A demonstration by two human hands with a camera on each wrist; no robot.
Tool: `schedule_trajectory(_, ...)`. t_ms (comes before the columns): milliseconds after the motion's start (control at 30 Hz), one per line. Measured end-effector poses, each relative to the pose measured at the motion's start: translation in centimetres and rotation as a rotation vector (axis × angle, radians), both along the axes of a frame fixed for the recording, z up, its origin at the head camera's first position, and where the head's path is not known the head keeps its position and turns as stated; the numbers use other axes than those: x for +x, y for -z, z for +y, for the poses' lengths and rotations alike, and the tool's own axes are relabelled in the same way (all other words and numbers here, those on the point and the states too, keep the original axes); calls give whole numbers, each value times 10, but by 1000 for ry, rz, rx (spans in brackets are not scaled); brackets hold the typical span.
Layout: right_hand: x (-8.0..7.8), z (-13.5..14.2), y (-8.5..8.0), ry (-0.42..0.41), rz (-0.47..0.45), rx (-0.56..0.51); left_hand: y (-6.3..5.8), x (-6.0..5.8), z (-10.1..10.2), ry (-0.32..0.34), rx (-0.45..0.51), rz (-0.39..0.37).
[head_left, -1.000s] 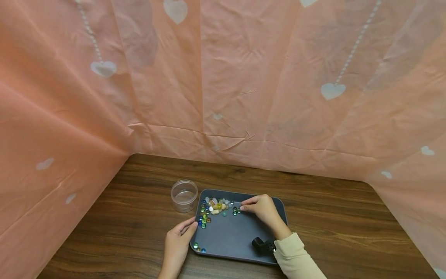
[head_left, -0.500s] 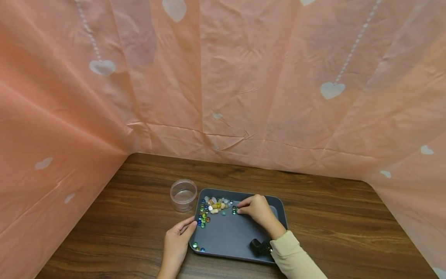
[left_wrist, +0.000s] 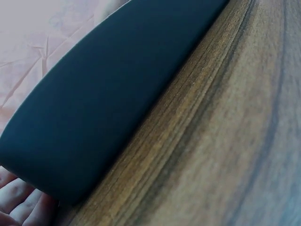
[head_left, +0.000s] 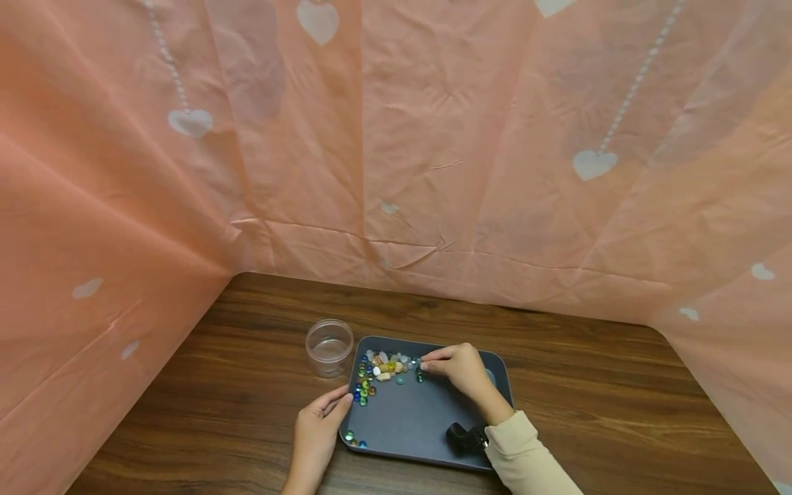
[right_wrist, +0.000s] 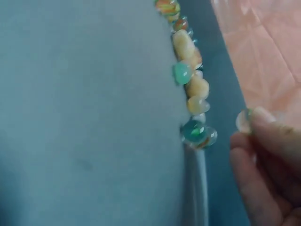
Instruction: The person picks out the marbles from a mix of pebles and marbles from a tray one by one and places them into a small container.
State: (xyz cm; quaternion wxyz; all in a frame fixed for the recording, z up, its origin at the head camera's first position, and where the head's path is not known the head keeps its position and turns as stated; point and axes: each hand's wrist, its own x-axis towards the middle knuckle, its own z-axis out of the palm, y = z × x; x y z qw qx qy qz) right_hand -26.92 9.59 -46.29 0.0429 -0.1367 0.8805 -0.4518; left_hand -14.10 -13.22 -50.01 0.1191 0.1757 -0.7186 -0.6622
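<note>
My left hand [head_left: 315,426] grips the left side of a dark grey tray [head_left: 421,423], thumb at the rim. In the left wrist view its fingers [left_wrist: 21,200] touch the tray's outer wall [left_wrist: 94,103]. Over the tray's far part, my right hand [head_left: 464,371] pinches a small clear greenish marble [right_wrist: 242,121] between thumb and fingers. Just below those fingertips lies a green marble [right_wrist: 194,132], beside a row of pebbles [right_wrist: 184,44]. More pebbles [head_left: 383,376] and coloured marbles [head_left: 364,393] sit along the tray's far left side.
A clear round plastic tub [head_left: 329,348] stands on the wooden table [head_left: 247,385] beyond the tray's left corner. A few marbles [head_left: 350,436] lie in the tray's near left corner. A black wrist device [head_left: 465,438] hangs under the right forearm. A pink curtain [head_left: 433,172] rises behind.
My right hand has moved slightly left to the green marbles and now holds one raised. Fewer marbles lie under its fingertips. The left hand stays on the tray.
</note>
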Motion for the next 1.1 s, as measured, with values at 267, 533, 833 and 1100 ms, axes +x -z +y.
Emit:
schedule_trajectory(267,-4,-9,-13,-47,-319,-490,-1,1,0,-6,-15,3)
schedule_trajectory(533,-6,-35,-30,-98,-454,-725,0,1,0,5,3,6)
schedule_trajectory(833,-9,-66,-52,-141,-444,-704,0,1,0,6,10,4)
schedule_trajectory(1100,-17,-98,-58,-173,-271,-442,1,0,1,-6,7,3)
